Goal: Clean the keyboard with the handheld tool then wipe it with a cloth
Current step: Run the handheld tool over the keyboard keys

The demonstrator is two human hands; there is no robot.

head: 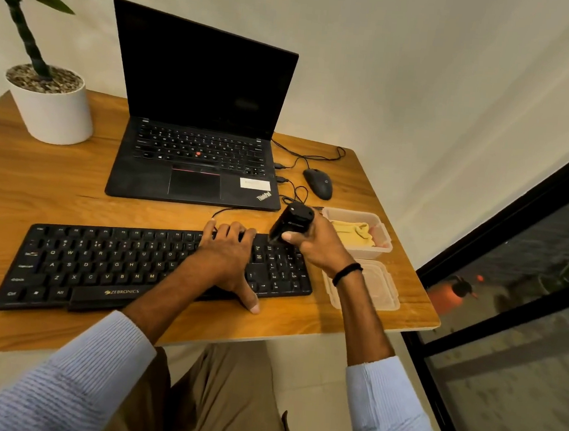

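Note:
A black keyboard (106,265) lies across the front of the wooden table (38,187). My left hand (227,258) rests on its right half, fingers over the back edge and thumb over the front edge. My right hand (318,242) grips a black handheld tool (291,222), tilted so its lower end meets the keys at the keyboard's upper right corner. A yellow cloth (352,235) lies in a clear plastic tub (386,236) just right of the tool.
An open black laptop (198,159) stands behind the keyboard, with a wired black mouse (317,183) to its right. A white potted plant (52,105) sits at the back left. The tub's lid (381,289) lies beside the keyboard's right end, near the table edge.

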